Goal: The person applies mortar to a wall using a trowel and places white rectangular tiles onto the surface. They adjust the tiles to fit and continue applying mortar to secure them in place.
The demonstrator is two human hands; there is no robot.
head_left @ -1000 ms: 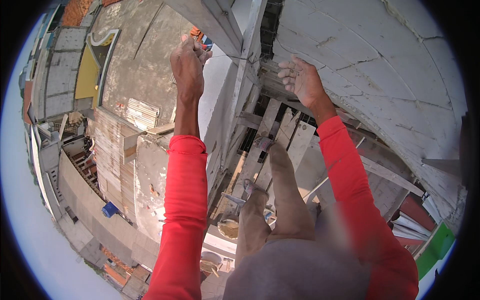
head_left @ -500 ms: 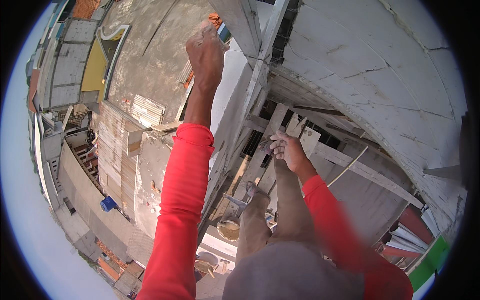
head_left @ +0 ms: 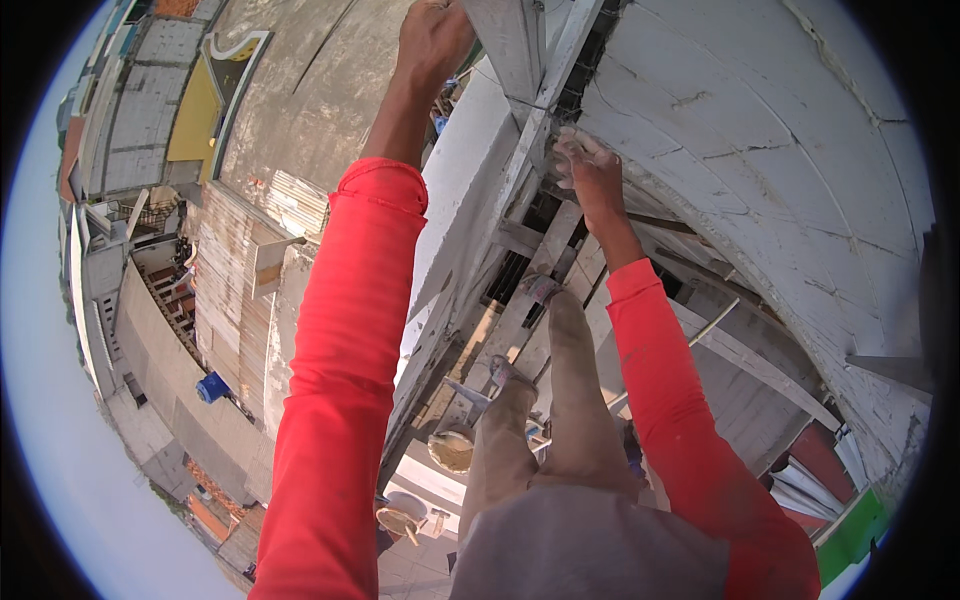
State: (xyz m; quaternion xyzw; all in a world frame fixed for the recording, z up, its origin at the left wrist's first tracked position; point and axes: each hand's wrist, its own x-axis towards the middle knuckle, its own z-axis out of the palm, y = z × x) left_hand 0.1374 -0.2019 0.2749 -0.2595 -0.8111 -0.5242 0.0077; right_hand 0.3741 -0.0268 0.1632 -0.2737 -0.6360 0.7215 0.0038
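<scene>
My left hand [head_left: 437,42] is raised at the top edge, its fingers curled beside a grey wooden board [head_left: 502,45]. Whatever those fingers hold, if anything, is hidden. My right hand [head_left: 592,172] is up near the joint between a pale wooden post [head_left: 535,130] and the grey block wall [head_left: 730,130]. Its dusty fingers are bent but partly apart, and I see nothing in them. Whether they touch the post or wall I cannot tell. Both arms wear red sleeves.
My feet stand on narrow wooden planks [head_left: 540,345] high above ground. Below lie a round mortar container [head_left: 452,450] and another pale bucket [head_left: 400,520]. A slanting pole [head_left: 715,322] crosses under my right arm. Rooftops and a blue barrel [head_left: 212,387] are lower left.
My right hand has risen from above my legs to the post and wall joint. My left hand has moved up and slightly right toward the board.
</scene>
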